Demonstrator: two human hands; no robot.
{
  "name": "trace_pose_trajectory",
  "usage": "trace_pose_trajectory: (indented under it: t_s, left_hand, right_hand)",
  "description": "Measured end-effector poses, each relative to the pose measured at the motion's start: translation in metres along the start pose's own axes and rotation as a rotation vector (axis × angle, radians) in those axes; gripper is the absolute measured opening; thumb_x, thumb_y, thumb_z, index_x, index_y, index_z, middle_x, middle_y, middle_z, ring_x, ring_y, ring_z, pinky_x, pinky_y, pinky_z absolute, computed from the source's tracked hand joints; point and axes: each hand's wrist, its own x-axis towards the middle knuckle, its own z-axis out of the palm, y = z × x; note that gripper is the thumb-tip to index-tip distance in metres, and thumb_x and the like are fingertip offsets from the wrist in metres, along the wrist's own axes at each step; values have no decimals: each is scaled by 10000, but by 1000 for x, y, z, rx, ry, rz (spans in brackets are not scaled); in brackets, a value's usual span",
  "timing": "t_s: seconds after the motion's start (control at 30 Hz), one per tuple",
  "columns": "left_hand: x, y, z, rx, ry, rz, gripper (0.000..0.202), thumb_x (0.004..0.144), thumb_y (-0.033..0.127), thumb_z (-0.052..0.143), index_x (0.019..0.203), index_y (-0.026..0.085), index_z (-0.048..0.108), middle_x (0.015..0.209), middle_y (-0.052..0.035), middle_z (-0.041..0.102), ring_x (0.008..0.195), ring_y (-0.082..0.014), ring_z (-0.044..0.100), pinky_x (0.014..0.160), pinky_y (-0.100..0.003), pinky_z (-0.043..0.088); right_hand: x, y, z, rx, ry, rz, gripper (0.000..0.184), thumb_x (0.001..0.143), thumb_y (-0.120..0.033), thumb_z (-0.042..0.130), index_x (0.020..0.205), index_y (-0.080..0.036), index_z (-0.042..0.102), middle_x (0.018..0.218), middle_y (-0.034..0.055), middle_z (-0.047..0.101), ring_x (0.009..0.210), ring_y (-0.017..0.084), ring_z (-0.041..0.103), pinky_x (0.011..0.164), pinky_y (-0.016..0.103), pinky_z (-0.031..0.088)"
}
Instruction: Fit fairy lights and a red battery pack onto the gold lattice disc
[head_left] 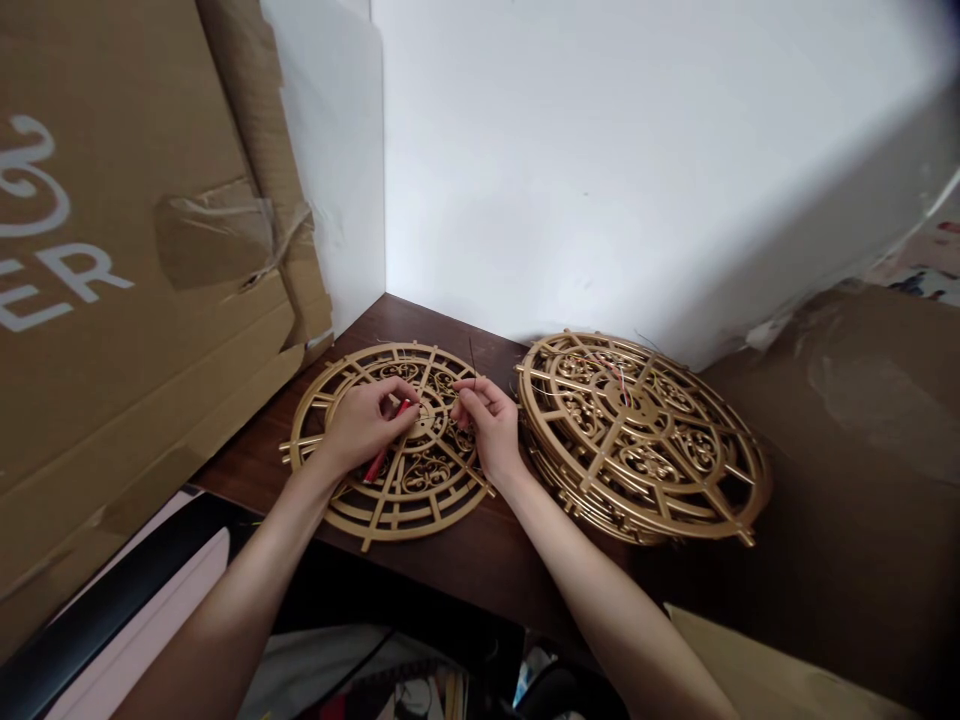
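While left hand (366, 428) holds red tool (376, 467) | cardboard box (127, 370): contents hidden

The gold openwork disc (426, 427) lies flat on the dark wooden tabletop (480, 560), partly covered from where I stand. Its concentric rings are crossed by straight spokes, short stubs poke past the rim, and curling scrollwork fills the spaces around a small round hub. A slim red tool (376, 466) slants over its left part, gripped near the upper end. A thin dark strand (472, 356), pinched low down, stands nearly upright over the disc's right side.
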Motion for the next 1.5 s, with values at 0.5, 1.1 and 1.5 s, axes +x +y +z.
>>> trace_pose_trajectory:
  t_s: [0.5, 1.1, 1.5]
  left_hand:
    - [-2, -7, -1, -88, -32, 60, 209, 851, 318, 503, 911, 187, 654, 769, -22, 696, 678, -161, 618, 656, -258, 449]
    - [-27, 14, -20, 414, -215, 84, 209, 797, 369, 576, 956, 234, 595, 788, -12, 653, 762, -209, 597, 616, -280, 365]
    - [-8, 13, -19, 321, -149, 41, 265, 845, 234, 393, 976, 207, 621, 882, -41, 689, 801, -209, 635, 726, -304, 425]
  right_hand:
    - [-2, -6, 5, -13, -18, -11, 177, 781, -343, 658, 832, -173, 652, 570, -30, 611, 495, 83, 505, 500, 209, 406]
    - [0, -4, 6, -38, -45, 1, 166, 797, -334, 636, 843, -176, 660, 583, -30, 606, 534, 89, 534, 515, 207, 409]
    - [0, -6, 6, -34, -38, 2, 164, 780, -333, 647, 827, -177, 664, 573, -28, 605, 527, 93, 529, 514, 212, 410]
